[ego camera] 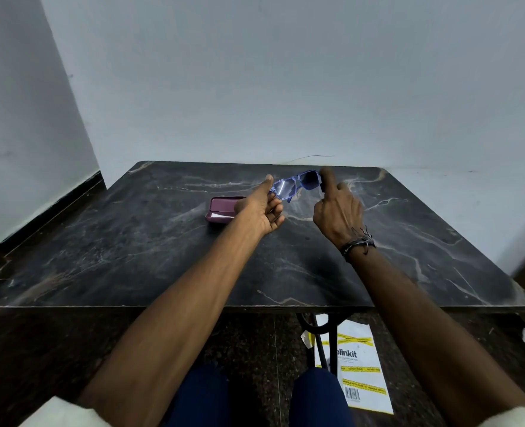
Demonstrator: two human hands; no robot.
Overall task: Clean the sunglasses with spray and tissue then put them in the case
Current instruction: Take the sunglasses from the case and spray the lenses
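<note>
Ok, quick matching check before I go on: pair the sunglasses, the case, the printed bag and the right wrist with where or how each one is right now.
Things:
1. sunglasses
2. case
3. printed bag
4. right wrist

States:
a. lying on the floor under the table
b. wearing dark thread bands
c. held up above the table between left hand and right hand
d. open on the table

Pairs: 1-c, 2-d, 3-a, 4-b

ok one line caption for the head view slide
Both hands, left and right, hold blue sunglasses above a dark marble table, open maroon case beside them.
</note>
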